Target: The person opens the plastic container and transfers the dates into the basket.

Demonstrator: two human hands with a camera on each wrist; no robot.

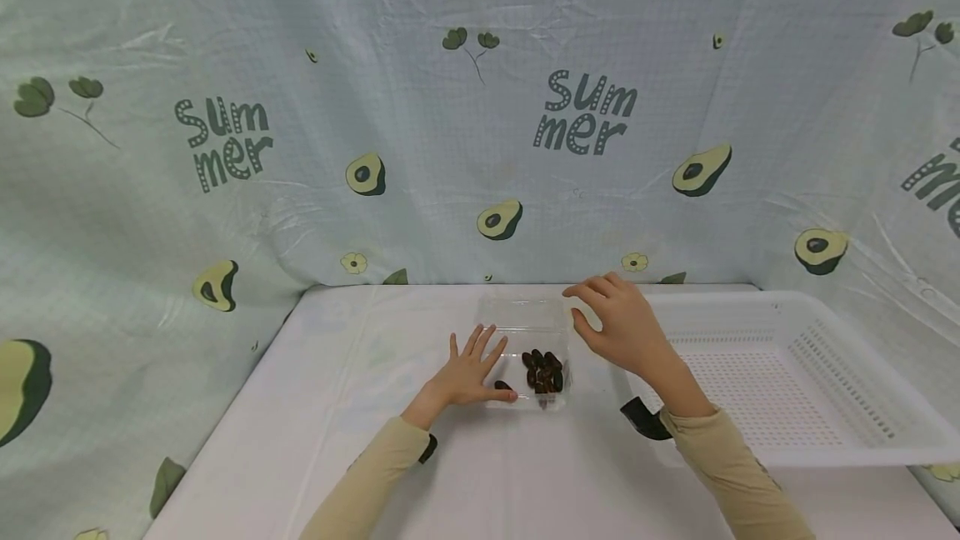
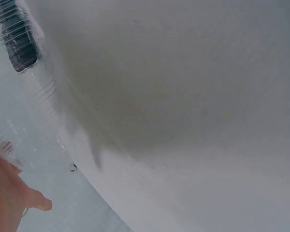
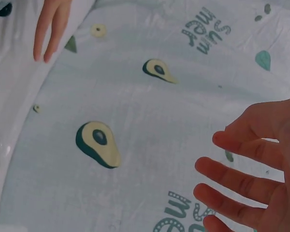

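Note:
A clear hinged plastic box (image 1: 517, 401) lies on the table with its transparent lid (image 1: 525, 312) folded back. Inside its right part sits a cluster of dark brown dates (image 1: 543, 373); a single date (image 1: 503, 386) is at the left, by the left thumb. My left hand (image 1: 463, 375) spreads its fingers over the box's left side. To the right of the lid, my right hand (image 1: 613, 323) is raised with fingers loosely bent, and nothing sits between thumb and fingertips. The right wrist view also shows that hand (image 3: 251, 169) holding nothing.
On the right side of the table stands a large white perforated basket (image 1: 750, 452), with my right forearm crossing its near left corner. A printed sheet (image 1: 427, 132) with avocados hangs behind and around the white-covered table (image 1: 322, 407).

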